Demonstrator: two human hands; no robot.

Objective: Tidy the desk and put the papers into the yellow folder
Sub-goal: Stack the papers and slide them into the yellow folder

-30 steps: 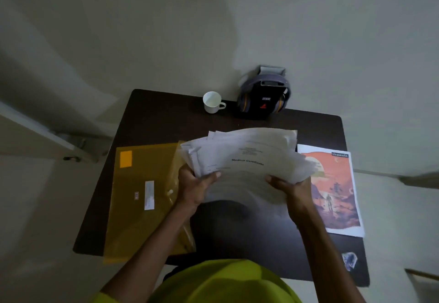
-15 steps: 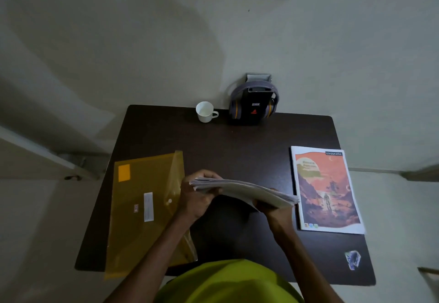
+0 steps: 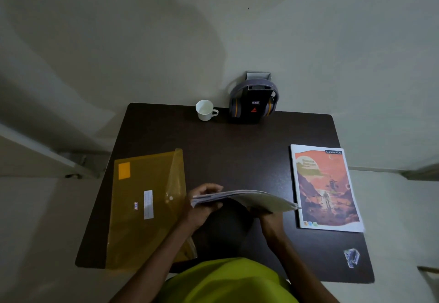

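A stack of white papers (image 3: 256, 199) hangs nearly flat above the middle of the dark desk (image 3: 237, 150). My left hand (image 3: 202, 204) grips the stack's left end, thumb on top. My right hand (image 3: 267, 217) holds it from underneath at the right. The translucent yellow folder (image 3: 145, 207) lies on the desk's left side, its flap at the right edge beside my left hand, its front corner over the desk edge.
An orange-covered notebook (image 3: 325, 187) lies at the right. At the back stand a white cup (image 3: 205, 110) and headphones (image 3: 253, 101) on a black stand. A crumpled wrapper (image 3: 351, 257) sits near the front right corner.
The stack went from a loose fan tilted up toward me to a gathered, nearly flat pile held lower. The camera view rose, showing more wall.
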